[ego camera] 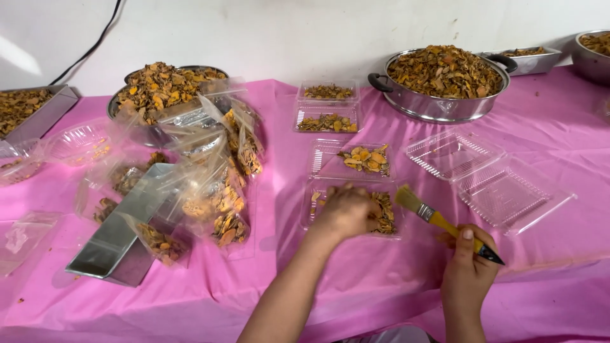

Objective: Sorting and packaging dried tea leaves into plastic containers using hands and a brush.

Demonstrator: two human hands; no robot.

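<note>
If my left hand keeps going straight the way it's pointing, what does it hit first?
Your left hand already rests in the near clear tray of dried orange slices. Straight ahead, probably the next clear tray of slices behind it, though depth is hard to judge.

Pink-clothed table (381, 279) against a plain white wall (286, 32), a black cable (95, 44) down its left side.

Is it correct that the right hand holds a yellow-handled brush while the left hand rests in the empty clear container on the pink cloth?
Not quite. The head view shows the container under the left hand is not empty: it holds orange-brown dried slices. The rest stands: the right hand holds the yellow-handled brush, over the pink cloth.
</note>
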